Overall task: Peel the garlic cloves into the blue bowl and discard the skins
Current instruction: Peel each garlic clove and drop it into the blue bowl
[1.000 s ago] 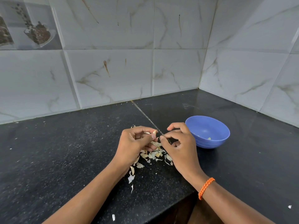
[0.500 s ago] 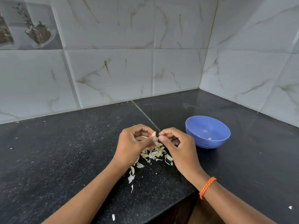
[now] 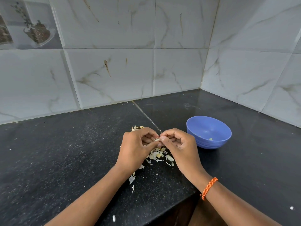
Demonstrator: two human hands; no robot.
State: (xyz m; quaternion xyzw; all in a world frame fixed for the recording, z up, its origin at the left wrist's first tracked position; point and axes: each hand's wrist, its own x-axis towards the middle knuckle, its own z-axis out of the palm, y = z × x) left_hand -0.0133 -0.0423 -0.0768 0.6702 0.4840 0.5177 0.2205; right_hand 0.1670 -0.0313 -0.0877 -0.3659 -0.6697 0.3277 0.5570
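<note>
Both hands meet just left of the blue bowl (image 3: pixel 209 132), raised above the counter (image 3: pixel 65 152). The left hand (image 3: pixel 136 149) has its fingers curled inward and pinches a garlic clove (image 3: pixel 157 139) between thumb and fingertips; only a pale sliver of the clove shows between the two hands. The right hand (image 3: pixel 179 145) is likewise curled, its thumb and forefinger closing on the exposed end of the same clove. This opposed pinch lets one hand steady the clove while the other strips the skin; the step in hand is judged to be peeling.

The work is held directly over a pile of loose skins (image 3: pixel 158 154), which lies on the counter left of the bowl and trails toward the person. Working above the pile lets detached skin fall onto it and not into the bowl.

The bowl stands upright, apart from the hands but within short reach of the right hand, presumably so that a finished clove can be dropped in quickly. A few pale pieces (image 3: pixel 210 139), probably peeled cloves, lie inside it. The skins are not yet discarded.
</note>
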